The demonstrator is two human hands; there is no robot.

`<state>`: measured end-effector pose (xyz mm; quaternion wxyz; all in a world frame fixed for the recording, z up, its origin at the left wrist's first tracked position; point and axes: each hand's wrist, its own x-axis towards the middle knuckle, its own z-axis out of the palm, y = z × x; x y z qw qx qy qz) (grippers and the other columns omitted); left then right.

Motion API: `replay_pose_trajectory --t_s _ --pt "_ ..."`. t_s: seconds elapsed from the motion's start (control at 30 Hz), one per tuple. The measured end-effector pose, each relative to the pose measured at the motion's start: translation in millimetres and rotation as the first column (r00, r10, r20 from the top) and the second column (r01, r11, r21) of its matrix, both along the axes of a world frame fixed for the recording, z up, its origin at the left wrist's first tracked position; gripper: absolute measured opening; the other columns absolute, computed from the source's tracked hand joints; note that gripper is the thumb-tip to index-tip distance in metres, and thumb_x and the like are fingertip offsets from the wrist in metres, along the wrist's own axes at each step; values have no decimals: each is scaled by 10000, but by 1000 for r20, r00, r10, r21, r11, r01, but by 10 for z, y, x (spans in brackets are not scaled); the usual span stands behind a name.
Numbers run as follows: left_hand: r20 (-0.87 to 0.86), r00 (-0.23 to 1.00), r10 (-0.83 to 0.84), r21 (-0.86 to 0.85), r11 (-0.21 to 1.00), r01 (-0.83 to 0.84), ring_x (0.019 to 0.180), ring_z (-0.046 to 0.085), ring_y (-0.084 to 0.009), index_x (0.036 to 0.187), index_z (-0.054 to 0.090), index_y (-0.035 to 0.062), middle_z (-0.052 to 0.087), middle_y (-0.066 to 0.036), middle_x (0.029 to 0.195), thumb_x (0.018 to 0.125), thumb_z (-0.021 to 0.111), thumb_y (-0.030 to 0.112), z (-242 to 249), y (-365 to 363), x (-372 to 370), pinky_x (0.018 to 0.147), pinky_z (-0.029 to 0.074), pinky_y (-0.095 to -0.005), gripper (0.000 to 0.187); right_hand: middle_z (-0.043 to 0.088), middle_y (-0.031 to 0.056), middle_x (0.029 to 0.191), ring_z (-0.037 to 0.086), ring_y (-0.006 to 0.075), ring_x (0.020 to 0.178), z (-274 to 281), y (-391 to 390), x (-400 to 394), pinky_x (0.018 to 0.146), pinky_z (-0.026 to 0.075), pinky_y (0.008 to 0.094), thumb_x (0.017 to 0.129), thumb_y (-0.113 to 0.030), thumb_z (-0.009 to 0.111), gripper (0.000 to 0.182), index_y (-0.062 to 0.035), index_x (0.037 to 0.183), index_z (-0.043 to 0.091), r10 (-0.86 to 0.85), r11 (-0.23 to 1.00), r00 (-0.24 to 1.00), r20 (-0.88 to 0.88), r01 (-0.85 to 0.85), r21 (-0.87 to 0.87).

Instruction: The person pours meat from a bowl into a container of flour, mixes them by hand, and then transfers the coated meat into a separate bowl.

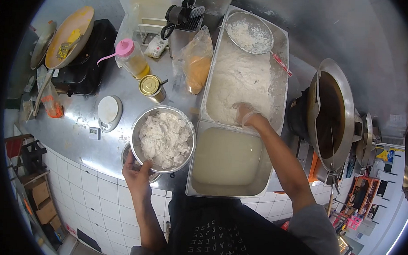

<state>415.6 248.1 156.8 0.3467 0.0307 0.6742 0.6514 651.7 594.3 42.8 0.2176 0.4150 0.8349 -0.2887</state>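
My left hand [138,172] grips the near rim of a round metal bowl [133,142], thumb over the edge and fingers below it. Lumpy flour-coated pieces [164,139] fill the bowl. In a clear plastic glove, my right hand [245,114] reaches into the flour [242,83] of a deep metal tray [285,85]; its fingers are partly sunk in and I cannot make out whether they hold anything. Directly in front of that tray, a second metal tray [190,184] contains a cloudy pale liquid [227,158]. A sieve [250,33] with flour rests across the far end of the flour tray.
To the left are a digital scale [109,109], an opened can [152,88], a pink-topped squeeze bottle [135,60] and a bag of orange powder [196,68]. A large wok of dark liquid [329,115] stands right. A frying pan [71,37] sits far left by a black stove [90,63].
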Motion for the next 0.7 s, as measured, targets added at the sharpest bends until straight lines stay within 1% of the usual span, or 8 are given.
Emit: replay_pose_trajectory --t_s 0.07,0.17,0.27,0.37,0.47,0.57,0.67,0.7 --pt "1 1000 2 6 1000 -2 964 712 -248 1361 494 -134 637 -212 1225 809 610 -103 -8 2 -7 774 626 -314 565 680 227 1218 649 330 1157 -101 121 45 1018 486 353 778 -190 788 569 -16 1297 637 -61 993 998 -25 58 -104" --pt "5 1000 5 -2 1000 -5 960 712 -245 1356 497 -135 635 -210 1227 812 609 -102 -5 -10 -13 762 627 -309 556 672 233 1232 644 329 1161 208 219 43 1024 479 350 790 -178 780 569 -11 1311 623 -134 952 979 -155 84 -294" --pt "-4 1000 -2 6 1000 2 957 711 -246 1353 496 -137 634 -209 1226 814 611 -100 -23 -6 -23 757 627 -306 552 679 228 1220 661 323 1132 22 109 111 1009 494 346 814 -155 764 511 -8 1288 641 48 994 956 -289 -74 -82" --pt "-9 1000 -5 6 1000 5 959 710 -248 1351 497 -137 633 -208 1226 815 615 -96 -60 17 -12 760 628 -307 550 684 223 1221 665 312 1133 374 -317 -284 1008 498 347 820 -167 772 487 -3 1263 657 35 983 997 -75 -21 182" --pt "-21 1000 -10 0 1000 10 959 710 -250 1349 497 -137 631 -206 1227 814 617 -95 -59 41 -5 767 631 -312 550 661 228 1266 644 337 1171 -52 -69 -320 1040 483 364 802 -237 805 590 -8 1313 622 -115 993 988 104 111 40" --pt "-20 1000 -20 31 999 21 959 712 -253 1350 496 -136 627 -206 1229 812 614 -98 2 45 12 778 633 -319 552 650 243 1273 628 375 1180 445 -14 -356 1048 483 383 771 -262 836 626 -21 1310 629 -84 987 996 -19 81 -137" --pt "-13 1000 -16 29 999 17 960 713 -256 1352 495 -135 625 -207 1232 810 609 -102 -20 20 25 787 633 -324 555 661 245 1245 650 384 1129 152 32 -269 998 518 380 752 -249 856 594 -34 1270 663 73 997 971 -227 -78 -14" --pt "-8 1000 -14 18 1000 14 962 713 -257 1352 496 -134 626 -206 1232 809 608 -104 -15 20 31 788 633 -324 555 672 239 1225 662 372 1109 114 -36 -322 980 526 374 750 -245 860 576 -33 1253 674 66 996 972 -226 -50 76"
